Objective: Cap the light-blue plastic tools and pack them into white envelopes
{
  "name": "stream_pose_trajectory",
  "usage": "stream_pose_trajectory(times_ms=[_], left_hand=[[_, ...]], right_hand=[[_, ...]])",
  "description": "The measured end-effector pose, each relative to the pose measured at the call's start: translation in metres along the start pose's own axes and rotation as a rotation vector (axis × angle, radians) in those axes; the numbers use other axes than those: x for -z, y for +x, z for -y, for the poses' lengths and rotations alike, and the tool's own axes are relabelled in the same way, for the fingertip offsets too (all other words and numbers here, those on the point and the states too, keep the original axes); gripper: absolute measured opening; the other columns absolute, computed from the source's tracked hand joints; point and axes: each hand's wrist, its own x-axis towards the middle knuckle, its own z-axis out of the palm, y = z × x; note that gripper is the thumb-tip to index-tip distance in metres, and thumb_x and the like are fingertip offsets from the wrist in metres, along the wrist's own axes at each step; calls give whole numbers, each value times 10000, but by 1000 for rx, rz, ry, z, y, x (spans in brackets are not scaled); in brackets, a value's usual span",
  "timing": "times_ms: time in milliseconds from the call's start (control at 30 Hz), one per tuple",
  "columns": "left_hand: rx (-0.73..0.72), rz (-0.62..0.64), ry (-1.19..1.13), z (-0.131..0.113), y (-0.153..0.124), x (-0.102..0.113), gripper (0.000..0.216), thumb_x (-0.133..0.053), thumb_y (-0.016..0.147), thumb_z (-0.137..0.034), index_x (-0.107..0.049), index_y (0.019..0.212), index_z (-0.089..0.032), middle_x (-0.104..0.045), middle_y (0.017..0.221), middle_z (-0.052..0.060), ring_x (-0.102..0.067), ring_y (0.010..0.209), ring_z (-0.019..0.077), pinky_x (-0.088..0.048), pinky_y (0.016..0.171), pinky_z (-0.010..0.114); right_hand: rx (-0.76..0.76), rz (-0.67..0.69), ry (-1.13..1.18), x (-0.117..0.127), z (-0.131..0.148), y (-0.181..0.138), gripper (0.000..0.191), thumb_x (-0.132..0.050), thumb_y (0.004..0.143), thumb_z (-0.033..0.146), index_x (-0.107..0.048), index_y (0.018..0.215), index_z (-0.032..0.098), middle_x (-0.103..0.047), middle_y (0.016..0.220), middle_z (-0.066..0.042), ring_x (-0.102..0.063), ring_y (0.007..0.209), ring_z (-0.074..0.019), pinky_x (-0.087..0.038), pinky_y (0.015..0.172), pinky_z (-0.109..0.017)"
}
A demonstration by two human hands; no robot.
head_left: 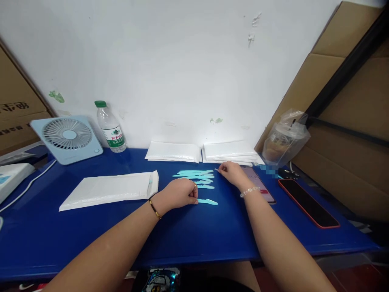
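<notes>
Both hands are out over a blue counter (212, 235), working at a small pile of sticks (196, 178), thin light blue plastic pieces that lie side by side near the middle of the counter, a little towards the wall. The right hand (232, 172) sits at the right end of the pile with thumb and forefinger pressed together on the tip of the upper stick (197, 172); the other fingers are folded loosely behind. The left hand (179, 194) is curled into a loose fist just in front of the pile, and its fingertips meet the left end of a single stick (208, 201) that lies apart from the rest, nearer the person. Whether that hand pinches the stick or only touches it cannot be told. A white padded envelope (109, 190) lies flat to the left of the left hand, its open end towards the pile. Two low stacks of envelopes (174, 152) rest against the wall behind the pile. A phone (264, 190) lies partly under the right wrist, and a second phone in a red case (308, 202) lies further right. Behind them stands a clear plastic bag (284, 140) with a cup inside. At the back left stand a small blue fan (67, 138) and, just beside it, a water bottle (111, 127) with a green cap.
</notes>
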Motion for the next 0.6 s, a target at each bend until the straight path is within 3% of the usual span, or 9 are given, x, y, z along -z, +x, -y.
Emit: stream_pose_trajectory(times_ms=[100,233,600], left_hand=[[72,-106,60,2,4,-2,102,-625,730,-309,-645,725,-209,-659,743,0,-577,674,140,-322,507,227],[106,-185,60,8,10,-2,88,-605,738,-283,-640,711,-207,-666,761,4,-579,682,144,-338,530,229],[107,-201,38,13,13,-6,81,-623,724,-288,-642,690,-217,-669,741,-9,-575,664,145,-329,524,228]], right_hand=[[-46,199,80,17,0,-12,138,-584,740,271,-674,720,169,-662,690,-45,-571,618,-156,-422,582,-249],[7,526,311,29,6,-23,178,-639,677,306,-709,765,167,-670,674,-37,-578,589,-142,-450,536,-223],[138,521,327,28,24,-26,155,-606,669,242,-721,732,161,-663,640,-25,-562,573,-130,-432,541,-218]])
